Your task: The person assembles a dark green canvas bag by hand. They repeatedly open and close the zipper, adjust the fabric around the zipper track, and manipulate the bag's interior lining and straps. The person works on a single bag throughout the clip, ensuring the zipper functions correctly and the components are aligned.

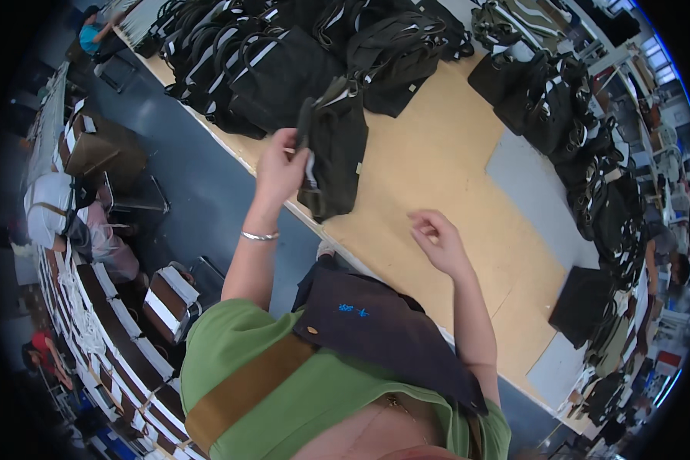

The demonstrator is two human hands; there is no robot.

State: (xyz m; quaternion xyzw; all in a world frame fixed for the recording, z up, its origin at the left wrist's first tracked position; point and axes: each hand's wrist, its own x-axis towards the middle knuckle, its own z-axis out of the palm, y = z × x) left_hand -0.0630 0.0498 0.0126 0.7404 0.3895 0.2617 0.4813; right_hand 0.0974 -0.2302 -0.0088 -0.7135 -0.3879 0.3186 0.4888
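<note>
My left hand (282,165) is closed around the dark strap handle of a black fabric bag (337,157). That bag rests at the left edge of the wooden table (429,165), its upper part bunched beside the pile behind it. A pale strip shows along the bag just under my fingers. My right hand (438,239) hovers over the bare board to the right, fingers loosely bent and apart from the thumb, with nothing visible in it.
A large heap of black bags (284,73) covers the table's far end. More dark bags (602,188) line the right side. On the left, a brown box (103,142), a chair (180,295) with folded pieces and a seated person (92,218) stand beyond the floor gap.
</note>
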